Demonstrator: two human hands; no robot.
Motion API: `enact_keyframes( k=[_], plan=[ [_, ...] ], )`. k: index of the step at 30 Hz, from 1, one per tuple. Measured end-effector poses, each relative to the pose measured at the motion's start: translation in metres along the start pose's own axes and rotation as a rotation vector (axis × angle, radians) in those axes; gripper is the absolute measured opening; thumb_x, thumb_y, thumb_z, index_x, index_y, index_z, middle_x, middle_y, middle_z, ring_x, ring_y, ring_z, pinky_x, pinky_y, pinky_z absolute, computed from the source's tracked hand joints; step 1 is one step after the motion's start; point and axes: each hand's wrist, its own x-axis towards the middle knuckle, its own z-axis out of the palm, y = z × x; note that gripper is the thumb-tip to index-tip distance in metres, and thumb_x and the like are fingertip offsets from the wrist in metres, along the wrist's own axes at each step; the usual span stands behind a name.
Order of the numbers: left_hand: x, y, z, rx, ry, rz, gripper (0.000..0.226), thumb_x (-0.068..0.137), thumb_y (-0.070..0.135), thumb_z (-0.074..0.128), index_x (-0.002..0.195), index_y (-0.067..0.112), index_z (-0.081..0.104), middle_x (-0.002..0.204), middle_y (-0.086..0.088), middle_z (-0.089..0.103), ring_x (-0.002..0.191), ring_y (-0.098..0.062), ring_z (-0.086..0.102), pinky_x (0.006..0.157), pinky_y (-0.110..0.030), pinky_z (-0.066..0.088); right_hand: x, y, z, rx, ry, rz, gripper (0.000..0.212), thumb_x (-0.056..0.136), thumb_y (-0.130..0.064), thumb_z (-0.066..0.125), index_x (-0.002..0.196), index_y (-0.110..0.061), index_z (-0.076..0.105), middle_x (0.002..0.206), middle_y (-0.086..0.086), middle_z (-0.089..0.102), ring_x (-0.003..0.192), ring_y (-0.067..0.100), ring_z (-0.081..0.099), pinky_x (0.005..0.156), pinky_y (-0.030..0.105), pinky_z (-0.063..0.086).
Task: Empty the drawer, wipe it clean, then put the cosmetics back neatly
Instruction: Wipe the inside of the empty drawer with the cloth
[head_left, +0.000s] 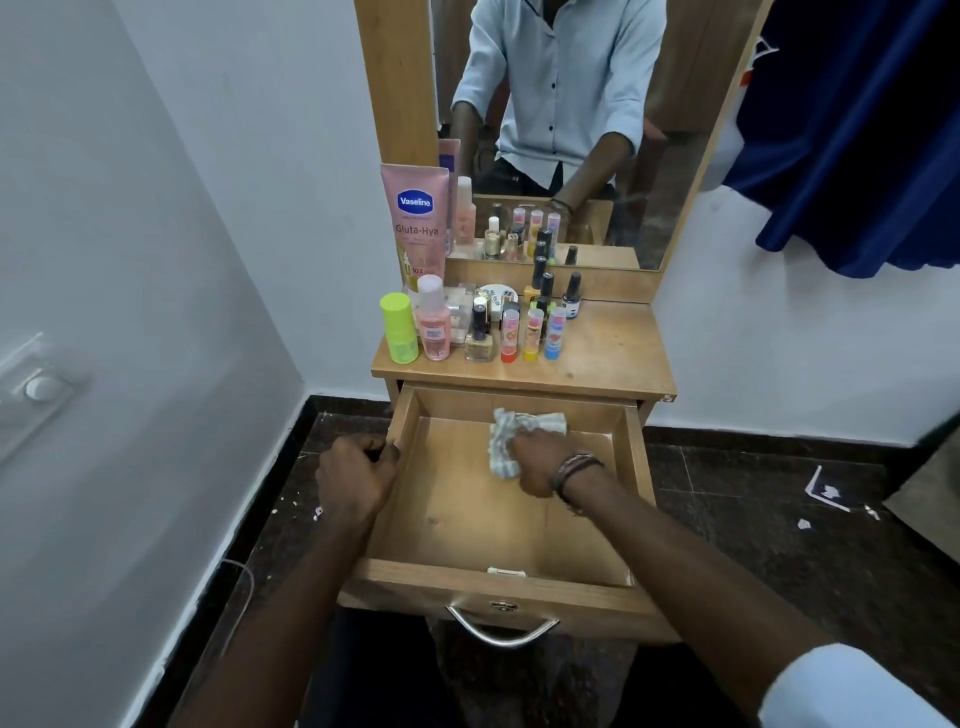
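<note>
The left hand (358, 475) grips the left wall of the open drawer (519, 577), fingers curled over its top edge. Risk: if this grip loosens, wiping force can push the drawer back on its runners or skew it.

The drawer interior holds no cosmetics; only the cloth (506, 434) lies in it, toward the rear of the drawer floor. The right hand (537, 462) presses down on the crumpled cloth, fingers curled into it. Risk: the cloth is bunched, so contact area is small; corners and the front edge may be left unwiped.

The cosmetics stand on the desk (613, 353) above the drawer, grouped at its left side:
- Vaseline tube (415, 218), upright against the mirror frame
- green bottle (399, 327)
- pink bottle (434, 322)
- nail polish bottles (543, 283)
- three lip balm sticks (532, 335), near the front edge

Risk: the items are tall, narrow and closely packed. A jolt through the drawer, or the right arm rising from the drawer, can topple the front row into the drawer or onto the floor.
</note>
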Motion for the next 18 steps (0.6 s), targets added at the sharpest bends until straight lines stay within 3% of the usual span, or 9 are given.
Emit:
enact_keyframes(
  k=[4, 8, 18],
  plan=[
    [0.0, -0.001, 0.0, 0.002, -0.005, 0.002, 0.017, 0.087, 0.027, 0.069, 0.084, 0.012, 0.077, 0.079, -0.007, 0.074, 0.077, -0.027, 0.068, 0.076, -0.038, 0.051, -0.003, 0.014, 0.0, -0.025, -0.049, 0.08, 0.047, 0.093, -0.014, 0.058, 0.138, -0.004, 0.05, 0.147, 0.016, 0.048, 0.134, 0.027, 0.048, 0.11, 0.033, 0.04],
    [0.0, -0.002, 0.0, 0.002, -0.002, 0.006, 0.018, 0.087, 0.026, 0.069, 0.089, 0.01, 0.077, 0.084, -0.009, 0.075, 0.082, -0.031, 0.068, 0.079, -0.04, 0.053, -0.008, 0.002, 0.001, -0.058, -0.067, 0.116, 0.045, 0.092, -0.018, 0.06, 0.135, -0.006, 0.052, 0.135, 0.017, 0.058, 0.122, 0.03, 0.058, 0.1, 0.037, 0.05],
    [-0.003, 0.003, 0.0, 0.029, 0.021, -0.018, 0.017, 0.086, 0.026, 0.068, 0.081, 0.012, 0.076, 0.079, -0.012, 0.074, 0.083, -0.036, 0.068, 0.075, -0.036, 0.048, -0.02, -0.096, 0.006, 0.032, -0.027, -0.195, 0.035, 0.094, -0.017, 0.059, 0.124, -0.001, 0.061, 0.13, 0.022, 0.06, 0.121, 0.037, 0.057, 0.096, 0.041, 0.048]
  ],
)
